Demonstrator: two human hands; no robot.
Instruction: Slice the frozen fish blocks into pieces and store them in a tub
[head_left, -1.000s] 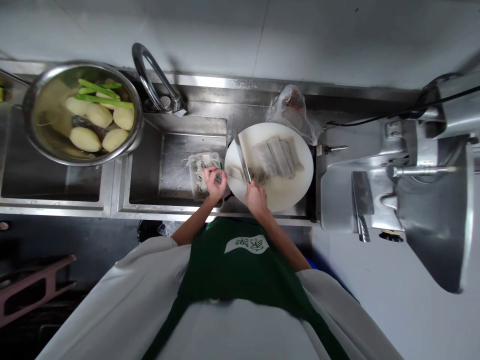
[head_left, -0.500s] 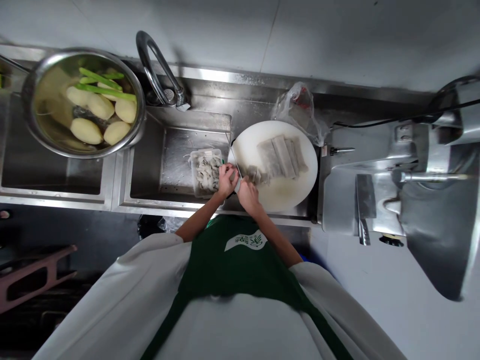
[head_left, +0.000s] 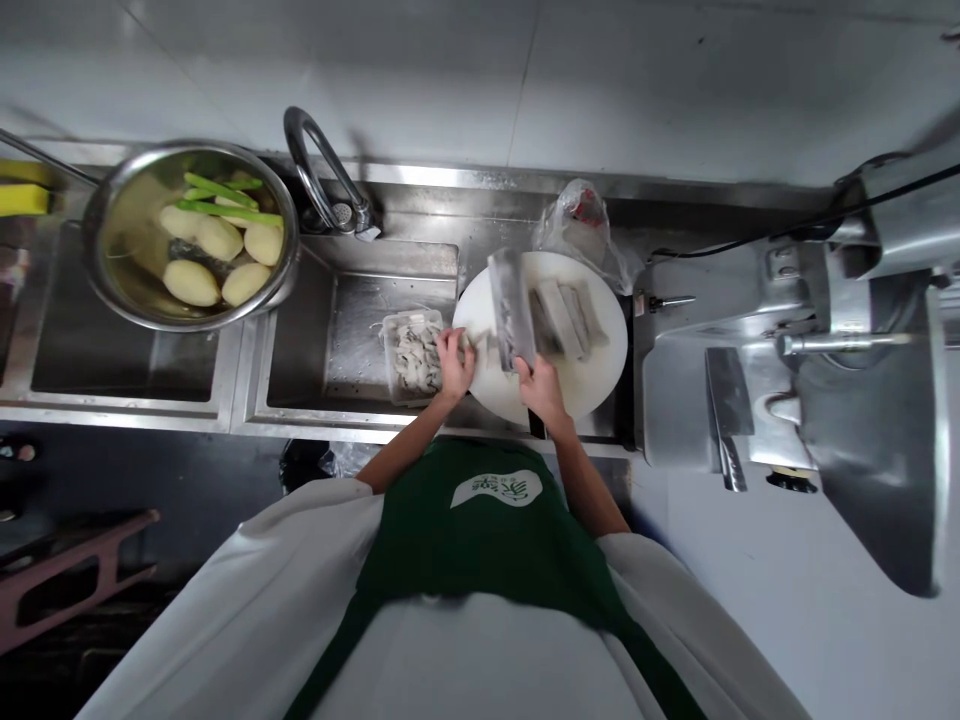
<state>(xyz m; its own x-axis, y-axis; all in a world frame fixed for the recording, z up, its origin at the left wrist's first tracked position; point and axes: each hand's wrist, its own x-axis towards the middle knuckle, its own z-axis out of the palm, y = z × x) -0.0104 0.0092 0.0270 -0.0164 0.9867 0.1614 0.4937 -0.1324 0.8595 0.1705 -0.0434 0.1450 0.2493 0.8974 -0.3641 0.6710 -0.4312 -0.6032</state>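
My right hand [head_left: 543, 390] grips a wide cleaver [head_left: 512, 308], its blade pointing away from me over the round white cutting board [head_left: 491, 385]. Long grey strips of food [head_left: 566, 318] lie on the board to the right of the blade. At the board's left edge is my left hand [head_left: 455, 362], its fingers curled around small grey pieces that are hard to make out. Just left of that hand, a clear plastic container [head_left: 391, 350] holds many cut grey pieces [head_left: 416, 352].
A steel bowl [head_left: 97, 235] with potatoes and green stalks stands at the left, beside a faucet [head_left: 322, 150]. A plastic bag [head_left: 577, 225] lies behind the board. Another cleaver [head_left: 727, 390] rests on the steel machine [head_left: 675, 395] at the right.
My right hand has moved right with the cleaver, whose broad blade side now shows above the board. My left hand stays near the board's left edge. The view has shifted slightly.
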